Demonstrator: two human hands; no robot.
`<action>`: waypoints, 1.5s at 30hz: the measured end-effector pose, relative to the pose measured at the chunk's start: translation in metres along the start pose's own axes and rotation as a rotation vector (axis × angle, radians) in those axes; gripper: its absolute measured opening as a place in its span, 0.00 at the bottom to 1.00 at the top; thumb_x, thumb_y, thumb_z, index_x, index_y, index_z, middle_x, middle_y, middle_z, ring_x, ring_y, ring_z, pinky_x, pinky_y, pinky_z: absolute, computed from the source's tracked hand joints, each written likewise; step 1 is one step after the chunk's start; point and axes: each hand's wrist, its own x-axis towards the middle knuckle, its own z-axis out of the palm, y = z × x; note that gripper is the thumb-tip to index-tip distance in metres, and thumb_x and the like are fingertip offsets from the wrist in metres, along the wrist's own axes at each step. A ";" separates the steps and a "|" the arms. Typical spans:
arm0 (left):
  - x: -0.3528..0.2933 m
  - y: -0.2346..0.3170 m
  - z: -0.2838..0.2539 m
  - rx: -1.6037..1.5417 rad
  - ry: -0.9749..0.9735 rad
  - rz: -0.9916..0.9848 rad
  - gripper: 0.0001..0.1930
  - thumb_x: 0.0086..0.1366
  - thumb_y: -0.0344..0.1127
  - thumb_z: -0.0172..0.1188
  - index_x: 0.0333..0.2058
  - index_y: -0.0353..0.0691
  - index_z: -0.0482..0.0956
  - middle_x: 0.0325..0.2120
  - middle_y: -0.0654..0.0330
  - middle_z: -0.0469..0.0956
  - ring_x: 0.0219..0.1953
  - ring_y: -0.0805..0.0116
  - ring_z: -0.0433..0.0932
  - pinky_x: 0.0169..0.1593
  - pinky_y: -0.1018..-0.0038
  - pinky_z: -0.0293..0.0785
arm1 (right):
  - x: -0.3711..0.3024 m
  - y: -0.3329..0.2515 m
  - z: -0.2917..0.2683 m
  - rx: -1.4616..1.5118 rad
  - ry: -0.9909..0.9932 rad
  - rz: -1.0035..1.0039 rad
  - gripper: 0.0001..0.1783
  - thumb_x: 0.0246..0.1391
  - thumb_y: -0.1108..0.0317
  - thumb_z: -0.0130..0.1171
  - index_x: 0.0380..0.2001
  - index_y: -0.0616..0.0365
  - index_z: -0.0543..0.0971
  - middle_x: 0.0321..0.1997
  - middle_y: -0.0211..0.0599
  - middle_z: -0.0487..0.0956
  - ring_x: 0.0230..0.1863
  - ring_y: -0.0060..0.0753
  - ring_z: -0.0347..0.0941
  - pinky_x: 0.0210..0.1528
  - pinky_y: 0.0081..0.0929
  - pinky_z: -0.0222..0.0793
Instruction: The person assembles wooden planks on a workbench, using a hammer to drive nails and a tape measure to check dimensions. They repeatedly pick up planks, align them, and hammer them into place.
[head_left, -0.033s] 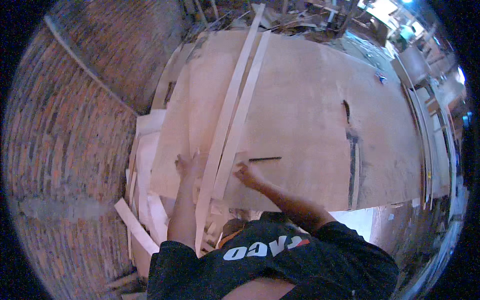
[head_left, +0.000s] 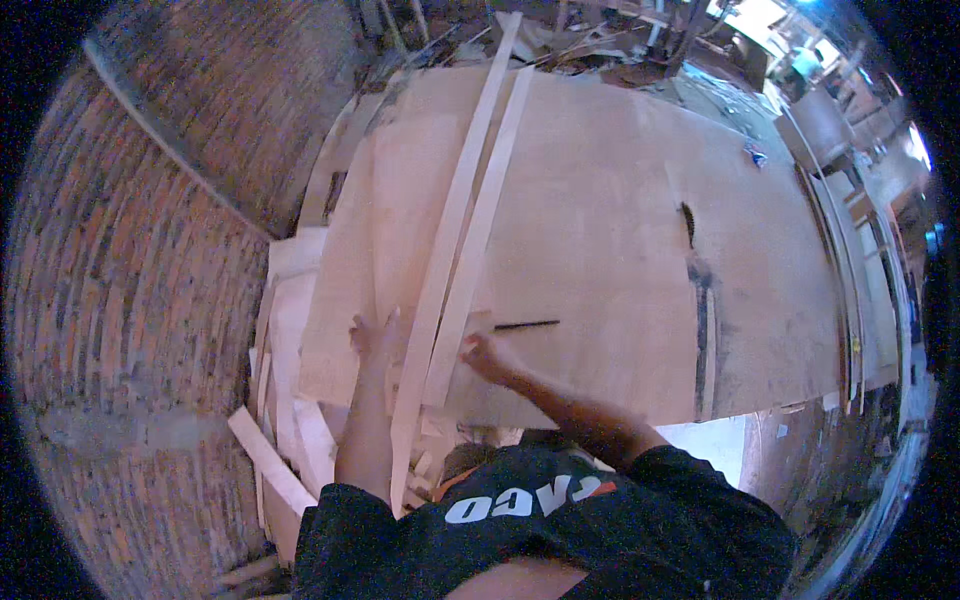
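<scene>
Two long pale wooden strips (head_left: 445, 250) lie nearly side by side across a broad plywood sheet (head_left: 590, 220), with a narrow gap between them. To the left of the strips my left hand (head_left: 373, 335) rests on or just over the sheet, its fingers spread. My right hand (head_left: 487, 357) is at the right edge of the right strip, its fingers curled together. Whatever they may pinch is too blurred to make out. Just beyond that hand lies a thin dark stick (head_left: 527, 324), flat on the plywood.
A brick wall (head_left: 150, 260) rises along the left. Offcuts and boards (head_left: 270, 455) are heaped between it and the sheet. The plywood has a dark, ragged hole (head_left: 688, 225) toward the right. Long boards (head_left: 845, 290) stand at the far right, and scrap wood lies behind.
</scene>
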 end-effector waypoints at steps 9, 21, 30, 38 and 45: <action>-0.073 0.004 -0.044 0.183 -0.386 0.252 0.38 0.46 0.63 0.74 0.47 0.37 0.82 0.44 0.41 0.82 0.49 0.45 0.82 0.52 0.53 0.77 | 0.001 -0.026 0.007 0.170 -0.087 0.069 0.27 0.58 0.51 0.68 0.54 0.57 0.80 0.42 0.44 0.86 0.36 0.36 0.83 0.38 0.35 0.79; -0.093 0.042 -0.085 -0.126 -0.144 0.464 0.23 0.48 0.45 0.77 0.36 0.36 0.81 0.29 0.49 0.84 0.31 0.51 0.84 0.38 0.61 0.79 | 0.009 -0.024 0.001 0.198 -0.008 -0.002 0.29 0.58 0.46 0.66 0.53 0.59 0.80 0.44 0.49 0.85 0.45 0.45 0.82 0.48 0.40 0.77; -0.084 0.016 -0.066 0.065 -0.263 0.249 0.35 0.47 0.55 0.78 0.45 0.37 0.75 0.41 0.50 0.79 0.44 0.48 0.79 0.48 0.59 0.77 | 0.032 -0.025 0.029 0.067 0.450 0.084 0.35 0.54 0.49 0.72 0.54 0.61 0.72 0.41 0.47 0.83 0.44 0.44 0.81 0.47 0.39 0.77; -0.130 0.055 -0.085 0.474 -0.406 0.327 0.51 0.43 0.66 0.75 0.61 0.41 0.71 0.52 0.47 0.78 0.53 0.45 0.79 0.55 0.51 0.77 | 0.030 -0.029 0.060 0.850 0.106 0.298 0.40 0.51 0.53 0.75 0.61 0.62 0.69 0.53 0.48 0.81 0.52 0.42 0.79 0.50 0.40 0.78; -0.109 -0.007 -0.053 -0.037 -0.477 0.444 0.52 0.36 0.53 0.85 0.57 0.32 0.69 0.48 0.44 0.79 0.52 0.45 0.79 0.53 0.57 0.78 | 0.045 -0.020 0.056 1.002 -0.153 0.249 0.39 0.51 0.59 0.75 0.63 0.58 0.71 0.59 0.40 0.78 0.61 0.45 0.73 0.55 0.48 0.76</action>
